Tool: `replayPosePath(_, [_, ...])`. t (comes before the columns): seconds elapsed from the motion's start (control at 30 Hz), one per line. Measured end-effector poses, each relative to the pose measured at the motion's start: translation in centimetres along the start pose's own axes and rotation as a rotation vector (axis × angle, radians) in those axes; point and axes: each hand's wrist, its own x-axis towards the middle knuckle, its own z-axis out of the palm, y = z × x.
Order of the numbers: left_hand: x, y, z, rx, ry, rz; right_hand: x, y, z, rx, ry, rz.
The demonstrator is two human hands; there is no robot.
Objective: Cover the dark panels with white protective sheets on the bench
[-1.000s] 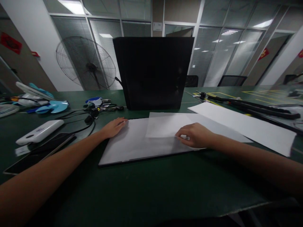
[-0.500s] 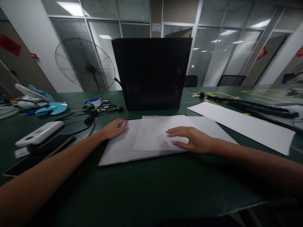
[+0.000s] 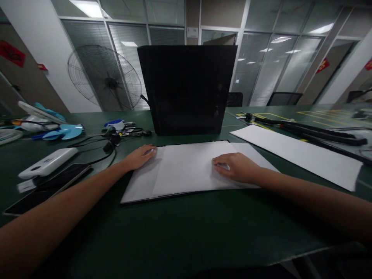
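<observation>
A white sheet of paper (image 3: 186, 168) lies on a flat white board with a dark edge (image 3: 138, 190) in front of me on the green table. My right hand (image 3: 236, 167) rests on the sheet's right part, fingers curled down and pressing it. My left hand (image 3: 141, 155) lies flat on the board's far left corner, fingers stretched out. A tall black box (image 3: 187, 89) stands just behind the board.
To the right lies a long white sheet (image 3: 299, 155) with black rods (image 3: 310, 131) beyond it. On the left are a white power bank (image 3: 48, 162), a dark phone (image 3: 49, 188), cables (image 3: 110, 145) and blue fan parts (image 3: 62, 131). A standing fan (image 3: 104, 77) is behind the table.
My right hand has slid the sheet leftward and toward me over the board, and its fingers went from pinching to flat to curled. My left hand stayed put.
</observation>
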Motion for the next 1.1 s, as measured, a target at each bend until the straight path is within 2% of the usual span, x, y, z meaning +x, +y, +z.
replayPosePath(0.17, [0.2, -0.6, 0.1, -0.004, -0.013, -0.003, -0.4, -1.2, 0.3, 0.274, -0.119, -0.223])
replayPosePath(0.23, [0.3, -1.0, 0.2, -0.001, -0.017, 0.003, -0.4, -1.3, 0.2, 0.315, -0.156, -0.259])
replayPosePath(0.33, [0.5, -1.2, 0.2, -0.015, -0.014, 0.024, -0.2, -0.7, 0.0, 0.314, -0.102, -0.220])
replayPosePath(0.5, [0.4, -1.1, 0.2, -0.044, -0.005, 0.036, 0.5, 2.4, 0.1, 0.142, 0.069, -0.034])
replayPosePath(0.6, [0.4, -1.1, 0.2, -0.059, -0.001, 0.016, 0.9, 4.4, 0.3, 0.006, 0.073, 0.004])
replayPosePath(0.7, [0.6, -1.5, 0.3, -0.079, 0.003, -0.032, 1.1, 5.5, 0.4, -0.022, 0.079, -0.006])
replayPosePath(0.97, [0.7, -1.6, 0.1, -0.104, 0.013, -0.086, 1.0, 4.7, 0.5, -0.021, 0.099, -0.064])
replayPosePath(1.1, [0.5, -1.3, -0.1, -0.121, 0.005, -0.075, 1.0, 4.3, 0.7, -0.067, 0.100, -0.046])
